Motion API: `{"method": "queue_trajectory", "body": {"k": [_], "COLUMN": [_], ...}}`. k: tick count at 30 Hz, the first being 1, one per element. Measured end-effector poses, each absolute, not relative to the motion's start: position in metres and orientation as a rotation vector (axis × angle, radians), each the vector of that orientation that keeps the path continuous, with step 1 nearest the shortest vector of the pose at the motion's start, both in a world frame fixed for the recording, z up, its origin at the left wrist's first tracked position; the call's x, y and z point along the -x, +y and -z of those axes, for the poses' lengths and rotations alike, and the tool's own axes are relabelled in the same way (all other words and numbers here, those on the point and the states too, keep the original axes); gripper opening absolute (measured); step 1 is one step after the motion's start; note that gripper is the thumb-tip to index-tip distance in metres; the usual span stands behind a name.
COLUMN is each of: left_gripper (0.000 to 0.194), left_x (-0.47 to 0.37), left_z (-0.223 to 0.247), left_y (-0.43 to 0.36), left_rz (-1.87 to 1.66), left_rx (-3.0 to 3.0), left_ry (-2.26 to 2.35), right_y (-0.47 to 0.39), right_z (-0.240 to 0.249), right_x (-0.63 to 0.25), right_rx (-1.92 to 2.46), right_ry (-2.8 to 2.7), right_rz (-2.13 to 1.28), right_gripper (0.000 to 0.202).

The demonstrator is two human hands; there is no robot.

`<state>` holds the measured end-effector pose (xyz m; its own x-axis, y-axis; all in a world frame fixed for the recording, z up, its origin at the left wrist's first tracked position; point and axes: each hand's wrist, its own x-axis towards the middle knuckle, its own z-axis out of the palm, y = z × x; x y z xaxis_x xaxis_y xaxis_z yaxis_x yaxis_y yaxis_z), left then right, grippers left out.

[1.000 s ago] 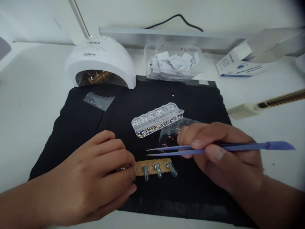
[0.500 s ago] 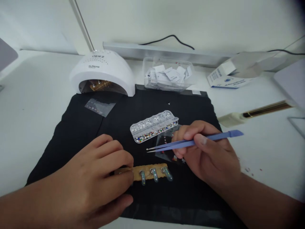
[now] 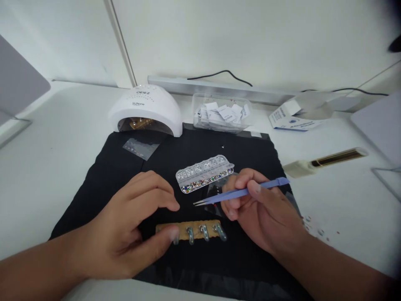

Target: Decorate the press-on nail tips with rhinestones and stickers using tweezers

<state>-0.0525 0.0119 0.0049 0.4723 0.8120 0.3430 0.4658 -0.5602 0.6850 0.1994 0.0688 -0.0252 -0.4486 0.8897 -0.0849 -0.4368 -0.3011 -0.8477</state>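
Blue tweezers are held between the thumb and fingers of my right hand, their tips pointing left over the black mat. My left hand has its thumb and fingers apart, with the thumb tip over the left end of a wooden strip. Several glossy blue-green nail tips stand along that strip; the thumb partly hides the leftmost. Beyond the tweezer tips lies a clear case of silvery and multicoloured rhinestones. A small clear bag is partly behind my right hand.
A white nail lamp at the back left has another wooden strip inside. Behind the mat are a clear box of white packets and an opened carton. A bottle lies to the right, near scattered small bits.
My left hand has opened, its fingers lifting away from the wooden strip. The tweezers' tips are closer together. The whole view has shifted, with the back items lower in the picture.
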Motion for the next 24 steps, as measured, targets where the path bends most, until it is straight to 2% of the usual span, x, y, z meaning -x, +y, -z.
{"method": "queue_trajectory", "body": {"k": [4,24], "left_gripper": [0.026,0.007], "left_x": [0.045,0.032], "left_z": [-0.002,-0.007], "left_y": [0.014,0.015], "left_rz": [-0.989,-1.035], "left_rx": [-2.099,-2.117], "left_ry": [1.028,1.06], "right_y": [0.064,0.063], "right_z": [0.023,0.024], "right_x": [-0.198,-0.193], "right_rx": [0.678,0.618], "right_ry": [-1.041,-1.153], "right_rz": [-1.867,-1.808], "right_gripper": [0.017,0.014]}}
